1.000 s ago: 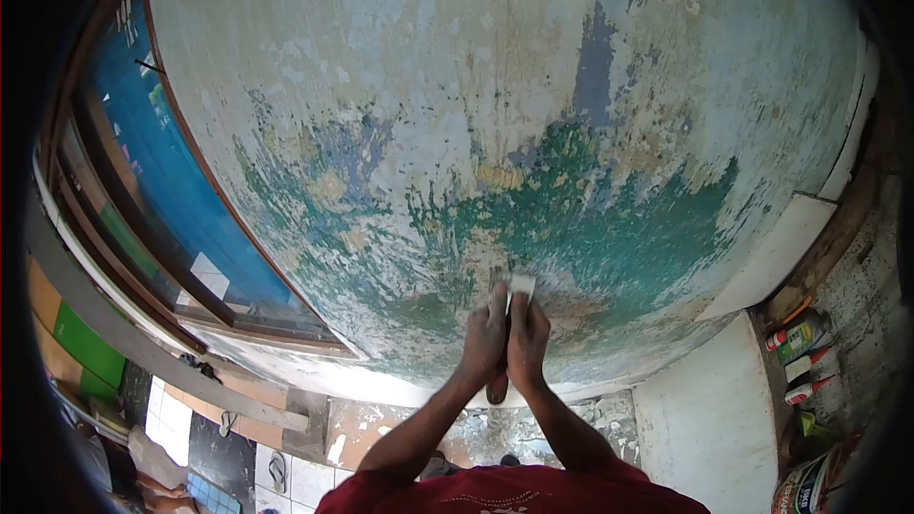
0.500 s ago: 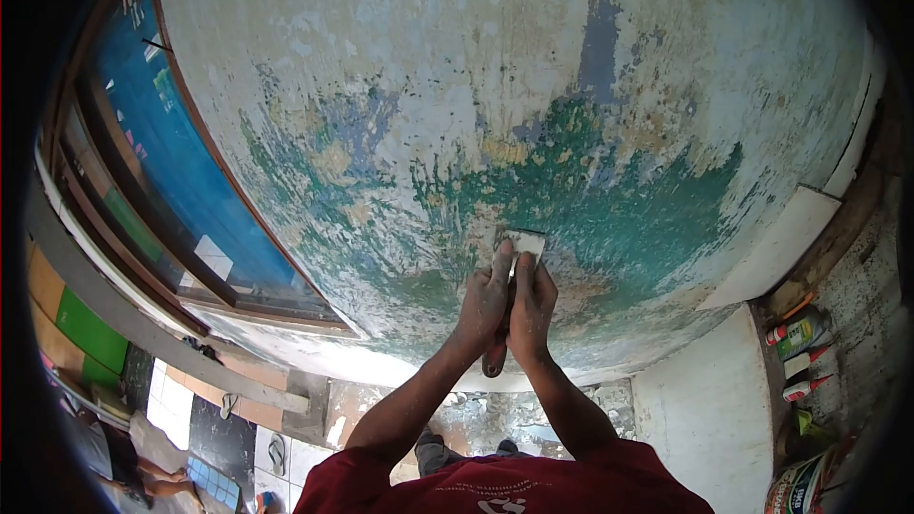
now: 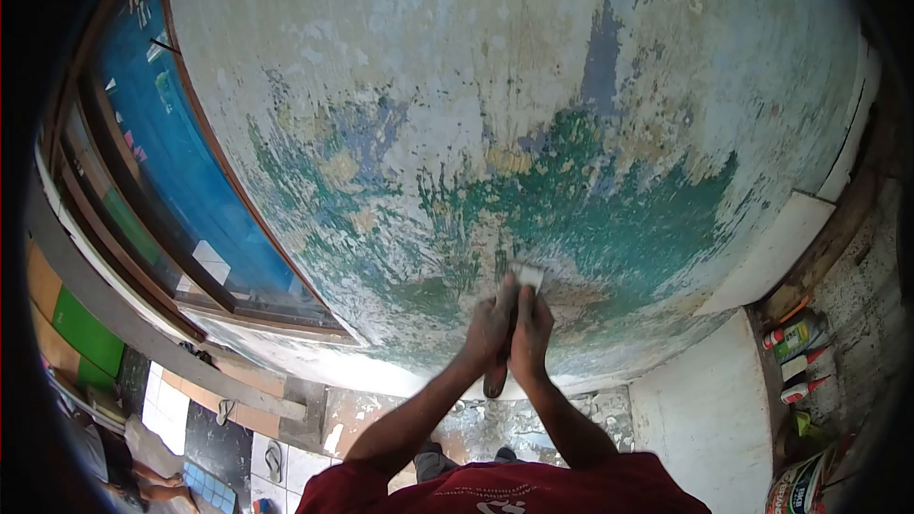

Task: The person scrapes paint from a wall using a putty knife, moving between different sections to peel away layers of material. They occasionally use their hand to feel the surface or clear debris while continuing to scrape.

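Note:
Both my hands grip one scraper, its pale blade up against the wall. My left hand is closed on the handle's left side, thumb reaching up to the blade. From the other side my right hand wraps the same handle, thumb also stretched toward the blade. The dark handle end sticks out below my hands. Around the blade the wall is patchy, with green paint, mauve spots and bare plaster showing through the worn whitish coat.
A wood-framed window stands at the left. On a ledge at the right are several bottles and a large labelled tub. Part of another person shows at lower left, near slippers on the tiled floor.
My two hands and the scraper have moved down the wall a short way, and the blade is slightly blurred. The grip stays the same.

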`<state>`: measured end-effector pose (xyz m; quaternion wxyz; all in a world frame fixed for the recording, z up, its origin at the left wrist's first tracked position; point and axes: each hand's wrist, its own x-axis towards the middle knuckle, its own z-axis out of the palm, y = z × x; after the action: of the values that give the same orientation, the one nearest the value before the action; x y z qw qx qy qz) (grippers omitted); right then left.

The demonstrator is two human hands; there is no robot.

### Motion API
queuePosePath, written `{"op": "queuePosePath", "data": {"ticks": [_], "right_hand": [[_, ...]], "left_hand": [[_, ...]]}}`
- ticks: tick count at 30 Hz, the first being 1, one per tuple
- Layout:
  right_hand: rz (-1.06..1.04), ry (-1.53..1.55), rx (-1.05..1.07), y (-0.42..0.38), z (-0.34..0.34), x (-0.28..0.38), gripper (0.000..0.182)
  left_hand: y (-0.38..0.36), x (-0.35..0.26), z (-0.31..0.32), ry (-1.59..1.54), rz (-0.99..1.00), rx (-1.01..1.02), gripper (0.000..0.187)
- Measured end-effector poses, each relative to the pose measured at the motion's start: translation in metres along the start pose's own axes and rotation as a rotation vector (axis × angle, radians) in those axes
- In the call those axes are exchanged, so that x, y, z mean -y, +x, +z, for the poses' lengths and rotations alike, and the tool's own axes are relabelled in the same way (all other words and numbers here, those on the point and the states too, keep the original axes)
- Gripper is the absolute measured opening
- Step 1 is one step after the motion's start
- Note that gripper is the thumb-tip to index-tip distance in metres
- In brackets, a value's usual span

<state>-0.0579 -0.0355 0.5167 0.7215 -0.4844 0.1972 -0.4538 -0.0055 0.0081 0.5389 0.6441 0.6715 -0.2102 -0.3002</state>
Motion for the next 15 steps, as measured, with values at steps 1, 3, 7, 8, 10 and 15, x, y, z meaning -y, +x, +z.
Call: {"op": "queuePosePath", "data": {"ticks": [1,3,7,8,10,15], "right_hand": [[0.0,-0.058,-0.028,-0.005,-0.007,-0.01,0.031],[0.07,-0.029,-0.047,-0.006,-0.009,-0.011,0.031],[0.011,-0.027,0.004,0.004,0.005,0.012,0.031],[0.006,-0.033,0.018,0.007,0.006,0.016,0.03],[0.012,-0.022,0.056,0.008,0.006,0.021,0.031],[-0.027,-0.007,-0.032,0.001,0.002,0.003,0.032]], "left_hand": [[-0.004,0.005,-0.001,0.058,-0.028,0.036,0.064],[-0.001,0.015,0.003,-0.064,-0.054,0.044,0.064],[-0.004,-0.02,-0.001,-0.084,-0.046,0.08,0.062],[-0.005,-0.03,-0.001,-0.135,-0.043,0.097,0.06],[-0.008,-0.033,-0.001,-0.198,-0.026,0.115,0.06],[0.003,0.004,0.004,-0.041,-0.003,0.008,0.065]]}}
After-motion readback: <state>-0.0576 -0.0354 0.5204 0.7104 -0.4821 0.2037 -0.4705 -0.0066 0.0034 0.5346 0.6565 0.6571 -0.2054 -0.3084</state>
